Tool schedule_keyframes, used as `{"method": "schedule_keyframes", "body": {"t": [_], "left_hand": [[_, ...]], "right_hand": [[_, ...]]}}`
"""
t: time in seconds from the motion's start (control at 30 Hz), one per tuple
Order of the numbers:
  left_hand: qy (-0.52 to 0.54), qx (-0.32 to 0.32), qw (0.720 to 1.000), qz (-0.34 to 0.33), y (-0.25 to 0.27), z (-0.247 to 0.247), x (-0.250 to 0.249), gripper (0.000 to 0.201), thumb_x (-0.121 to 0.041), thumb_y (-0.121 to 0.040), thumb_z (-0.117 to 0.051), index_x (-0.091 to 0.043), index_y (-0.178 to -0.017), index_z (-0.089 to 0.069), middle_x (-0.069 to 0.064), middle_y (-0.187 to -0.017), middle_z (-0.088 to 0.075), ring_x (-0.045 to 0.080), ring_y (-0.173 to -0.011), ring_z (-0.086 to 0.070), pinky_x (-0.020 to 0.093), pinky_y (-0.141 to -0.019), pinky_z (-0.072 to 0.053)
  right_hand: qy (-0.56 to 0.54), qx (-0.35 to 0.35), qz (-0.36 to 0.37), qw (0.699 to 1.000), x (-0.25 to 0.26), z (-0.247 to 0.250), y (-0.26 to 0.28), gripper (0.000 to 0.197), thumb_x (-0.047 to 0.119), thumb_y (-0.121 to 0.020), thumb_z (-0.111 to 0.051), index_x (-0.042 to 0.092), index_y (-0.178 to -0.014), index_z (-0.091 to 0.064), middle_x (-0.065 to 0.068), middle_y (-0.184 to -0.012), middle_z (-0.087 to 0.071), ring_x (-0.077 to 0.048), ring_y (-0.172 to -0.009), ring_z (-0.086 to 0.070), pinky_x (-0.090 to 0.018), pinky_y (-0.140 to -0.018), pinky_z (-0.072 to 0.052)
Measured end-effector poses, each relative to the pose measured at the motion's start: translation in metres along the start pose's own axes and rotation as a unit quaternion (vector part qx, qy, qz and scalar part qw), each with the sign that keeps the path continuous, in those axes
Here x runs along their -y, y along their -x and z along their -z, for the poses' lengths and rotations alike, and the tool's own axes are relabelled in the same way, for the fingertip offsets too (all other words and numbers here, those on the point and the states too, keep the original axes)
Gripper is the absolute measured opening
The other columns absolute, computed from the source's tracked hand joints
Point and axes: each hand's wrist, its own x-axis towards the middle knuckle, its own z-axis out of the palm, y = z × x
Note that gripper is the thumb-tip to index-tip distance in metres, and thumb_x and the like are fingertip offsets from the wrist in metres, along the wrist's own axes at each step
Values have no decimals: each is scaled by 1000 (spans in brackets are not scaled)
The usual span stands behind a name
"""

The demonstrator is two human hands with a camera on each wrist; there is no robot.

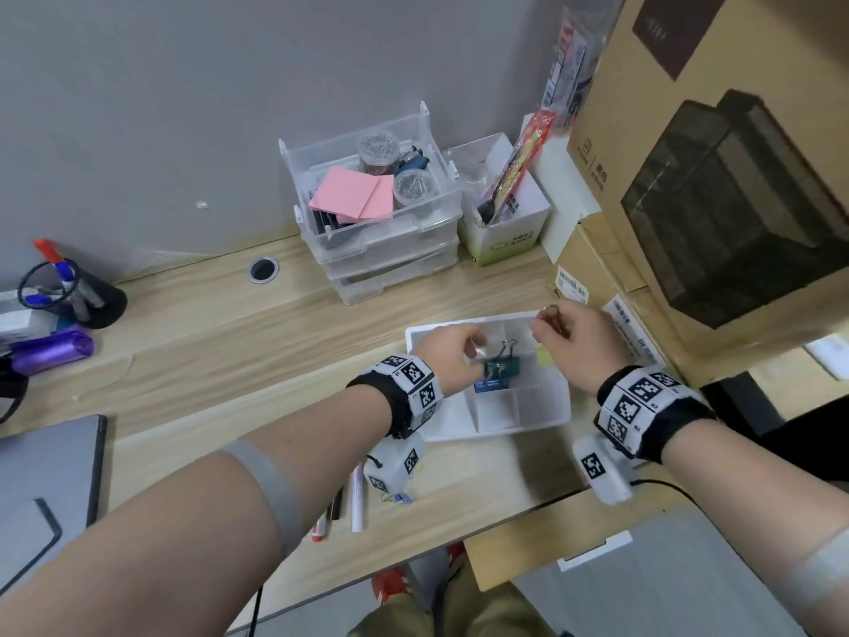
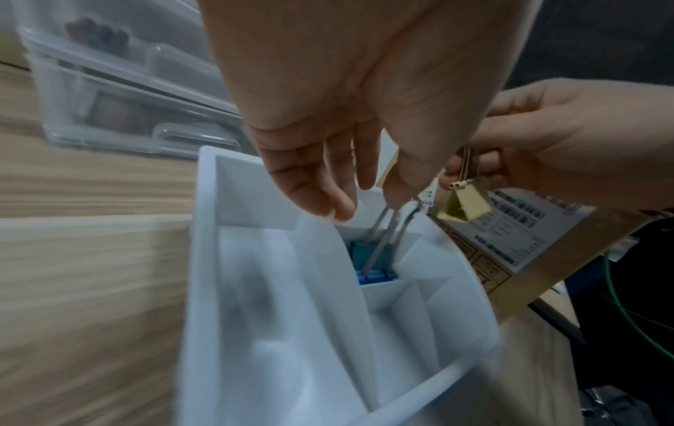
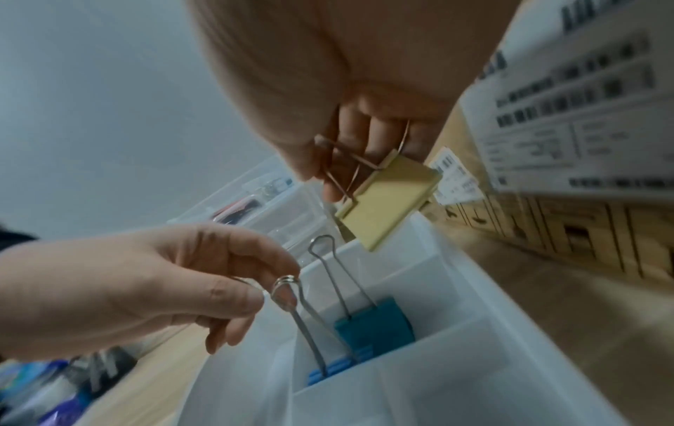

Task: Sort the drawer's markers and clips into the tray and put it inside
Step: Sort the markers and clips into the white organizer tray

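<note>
A white divided tray [image 1: 528, 409] lies on the wooden desk. One compartment holds a teal binder clip [image 1: 504, 366] [image 3: 375, 324] and a blue binder clip [image 1: 488, 386] [image 3: 333, 371]. My left hand [image 1: 459, 356] [image 3: 280, 284] pinches the blue clip's wire handle over that compartment. My right hand [image 1: 551, 328] [image 3: 346, 173] holds a yellow binder clip [image 3: 386, 199] [image 2: 465, 205] by its wire handles above the tray's far right corner. Two markers [image 1: 356, 498] and a small clip [image 1: 396, 497] lie on the desk under my left wrist.
A clear plastic drawer unit [image 1: 381, 223] with pink notes stands behind the tray. Cardboard boxes [image 1: 712, 177] wall off the right side. A black pen cup [image 1: 73, 287] stands far left and a grey laptop [image 1: 46, 489] lies at lower left. A wooden drawer front [image 1: 551, 540] sits below the desk edge.
</note>
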Motion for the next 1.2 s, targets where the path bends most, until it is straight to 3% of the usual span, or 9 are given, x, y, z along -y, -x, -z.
{"method": "schedule_keyframes", "body": {"t": [0.13,0.33,0.53,0.63,0.73,0.83,0.9,1.07,1.2], "left_hand": [[-4,-19,1000,22,11,18,24,28,-20,-82,-68,-19,-110,-64,-6,-97,-69,0,-66,-52,23,-63,-42],[7,-80,991,107,52,44,70,9,-18,-83,-62,-22,-91,-65,-6,-78,-65,5,-63,-55,22,-56,-43],[-22,-70,983,167,101,51,113,9,-16,-82,-60,-20,-88,-65,-4,-77,-63,16,-71,-60,25,-59,-49],[-55,-58,974,213,124,54,133,7,-19,-81,-59,-19,-86,-64,-2,-83,-65,21,-75,-64,32,-66,-55],[-69,-39,963,259,149,52,146,6,-24,-81,-58,-19,-80,-57,0,-83,-64,18,-70,-59,30,-59,-49],[-66,47,949,306,166,37,147,16,-23,-87,-54,-10,-79,-59,5,-80,-67,23,-65,-61,29,-58,-49],[-59,87,943,316,173,23,145,19,-17,-87,-52,-3,-86,-65,11,-83,-73,28,-69,-69,30,-60,-52],[-14,84,948,307,175,6,141,13,-2,-83,-49,-9,-85,-60,9,-63,-60,28,-58,-60,29,-55,-47],[94,70,942,315,181,4,154,30,4,-75,-43,-8,-93,-65,22,-81,-72,34,-73,-70,40,-66,-59]], "right_hand": [[-54,4,-28,998,-8,-17,8,11,32,-91,-64,22,-87,-67,3,-82,-70,-17,-78,-65,-30,-69,-53],[22,49,18,998,-10,-36,13,4,20,-97,-56,19,-92,-57,-2,-83,-66,-23,-75,-63,-34,-69,-50],[120,76,13,990,-9,-28,5,21,16,-100,-43,14,-120,-49,-12,-109,-60,-29,-91,-59,-42,-83,-51],[193,15,68,979,-4,-30,14,29,15,-93,-54,10,-122,-52,-12,-121,-53,-29,-111,-51,-44,-98,-42],[173,-38,116,977,23,-36,30,30,17,-89,-58,11,-118,-54,-10,-116,-53,-28,-108,-51,-45,-94,-46],[79,112,143,980,70,-63,67,19,20,-92,-56,18,-111,-55,1,-100,-61,-15,-86,-61,-36,-77,-55],[81,237,151,956,100,-100,96,16,27,-94,-51,22,-109,-53,5,-92,-65,-11,-78,-63,-33,-73,-55],[127,298,26,946,136,-205,122,40,34,-85,-63,13,-113,-44,-5,-97,-65,-26,-86,-66,-36,-72,-54],[131,255,-105,952,142,-253,120,61,25,-84,-70,4,-130,-36,-11,-117,-61,-28,-101,-65,-35,-76,-50]]}}
